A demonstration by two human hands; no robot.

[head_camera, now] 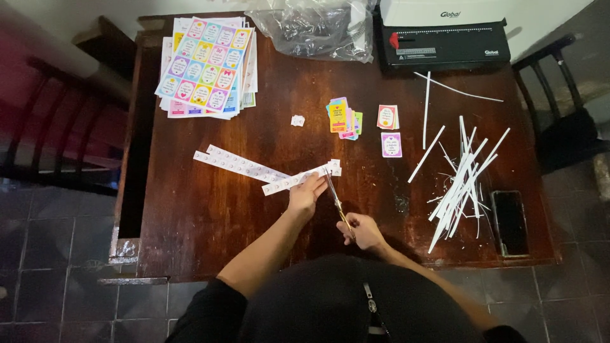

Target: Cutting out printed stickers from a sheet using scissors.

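A white paper strip [298,180] is held near the middle of the frame, angled up to the right, with the left hand [306,195] pinched on it from below. Its right end is met by the blades of the scissors [335,198], whose handles are gripped in the closed right hand [362,231] just below centre. A second white strip [236,164] is laid to the left, crossing under the first. All is set on a dark wooden table [210,216]. Higher up, small coloured cards [345,118] are stacked, and two more cards [389,130] are placed to their right. A pile of narrow white offcuts [460,178] is spread at centre right, with a dark phone [509,222] beside it. Printed sticker sheets [206,67] are stacked at upper left, crumpled clear plastic [318,28] at top centre, and a black binding machine [445,38] at upper right.
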